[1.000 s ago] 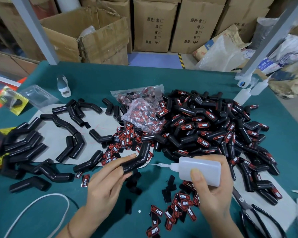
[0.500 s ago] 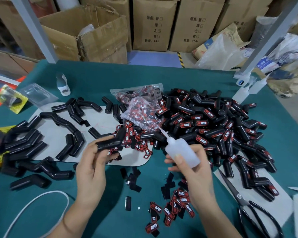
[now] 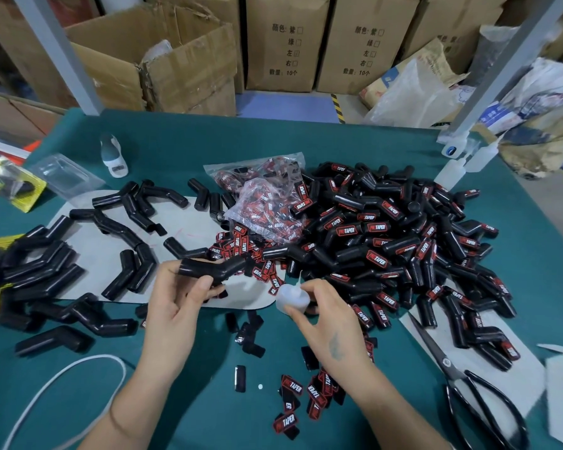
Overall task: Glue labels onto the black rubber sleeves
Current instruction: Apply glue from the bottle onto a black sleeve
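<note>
The green worktop (image 3: 355,138) carries everything, with cardboard boxes (image 3: 189,63) standing beyond its far edge; the open one's contents cannot be made out. Far beyond the right fingers and out to their right spreads the big heap of labelled sleeves (image 3: 403,241), black bent tubes each bearing a red and black label. To the left of the left fingers lie the bare sleeves (image 3: 46,271), scattered partly over a pale sheet (image 3: 189,222). Just past both sets of fingers sits a clear plastic bag (image 3: 267,203) stuffed with loose labels, and more spill out beside it. Right of the right wrist lie black scissors (image 3: 468,384). Near the wrists, on the near side of the fingers, lies a small cluster of loose labels (image 3: 306,394).

The left hand (image 3: 179,306) holds one black sleeve (image 3: 215,267) lifted off the worktop, thumb and fingers curled round its left end. The right hand (image 3: 325,319) grips the white glue bottle (image 3: 290,298), fingers wrapped round its body, just right of the held sleeve and apart from it.
</note>
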Demonstrator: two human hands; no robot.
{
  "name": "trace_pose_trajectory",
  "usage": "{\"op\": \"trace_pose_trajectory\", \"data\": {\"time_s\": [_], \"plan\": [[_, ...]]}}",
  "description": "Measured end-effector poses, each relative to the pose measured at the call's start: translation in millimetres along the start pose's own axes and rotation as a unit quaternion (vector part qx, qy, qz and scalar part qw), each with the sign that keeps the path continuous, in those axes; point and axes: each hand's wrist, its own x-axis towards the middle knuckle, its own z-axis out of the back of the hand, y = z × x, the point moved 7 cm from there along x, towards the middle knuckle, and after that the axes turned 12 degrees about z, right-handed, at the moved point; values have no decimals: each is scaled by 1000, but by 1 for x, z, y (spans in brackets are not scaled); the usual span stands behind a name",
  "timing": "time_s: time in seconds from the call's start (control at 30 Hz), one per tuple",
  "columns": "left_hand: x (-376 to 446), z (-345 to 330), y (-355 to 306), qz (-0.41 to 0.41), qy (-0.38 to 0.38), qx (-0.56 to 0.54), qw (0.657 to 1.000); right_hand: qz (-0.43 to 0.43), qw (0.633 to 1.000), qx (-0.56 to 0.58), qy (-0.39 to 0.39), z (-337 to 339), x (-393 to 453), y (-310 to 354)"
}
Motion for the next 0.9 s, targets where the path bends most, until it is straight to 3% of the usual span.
{"op": "trace_pose_trajectory", "data": {"time_s": [0.33,0.4,0.47,0.53,0.6,0.73,0.9], "plan": [[-1,1,-1,-40,7,58,998,42,994,-100,30,52,-10,12],[-1,-1,0,-40,16,57,997,45,994,-58,80,60,-10,14],[2,1,2,-28,24,42,998,61,979,1,192,50,-14,20],[9,14,4,-19,-1,9,1000,88,951,-6,297,30,-21,27],[13,27,6,-9,-24,-26,999,115,928,-45,352,11,-29,29],[9,15,18,43,20,9,999,141,910,-100,377,-10,-35,27],[2,-4,27,81,71,-44,993,144,910,-87,378,-11,-33,29]]}}
